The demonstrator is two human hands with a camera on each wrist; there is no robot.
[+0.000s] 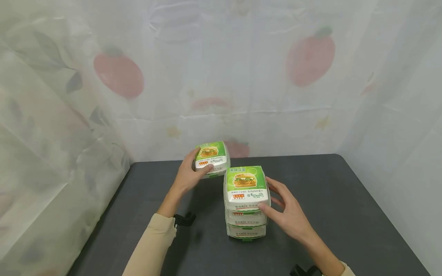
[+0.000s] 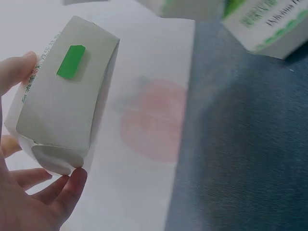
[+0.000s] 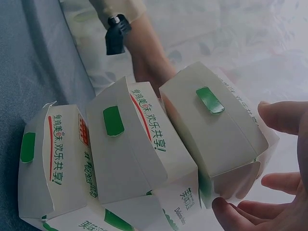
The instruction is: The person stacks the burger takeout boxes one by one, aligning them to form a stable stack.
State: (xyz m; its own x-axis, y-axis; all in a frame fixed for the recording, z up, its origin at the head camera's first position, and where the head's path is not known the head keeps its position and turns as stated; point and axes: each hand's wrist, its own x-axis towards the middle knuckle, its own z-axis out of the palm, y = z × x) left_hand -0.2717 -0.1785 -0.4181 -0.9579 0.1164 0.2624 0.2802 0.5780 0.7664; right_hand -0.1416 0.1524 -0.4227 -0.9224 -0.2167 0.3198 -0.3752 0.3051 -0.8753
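Observation:
Fingers and thumb of my left hand (image 1: 187,174) grip a green-and-white burger box (image 1: 213,158), held above the back of the table. In the left wrist view that burger box (image 2: 62,106) shows a plain side with a green tab. To its right, three similar boxes form a stack. My right hand (image 1: 288,212) holds the top box (image 1: 246,188) by its right side, thumb at the front corner. This top box (image 3: 214,125) sits slightly askew on the middle box (image 3: 139,144), with the bottom box (image 3: 57,163) below, on the table.
The dark table (image 1: 310,184) runs back to a pale curtain (image 1: 221,76) printed with strawberries. Another patterned curtain (image 1: 62,153) hangs along the left edge. Each wrist wears a black strap; the left strap (image 1: 184,219) is near the stack's left.

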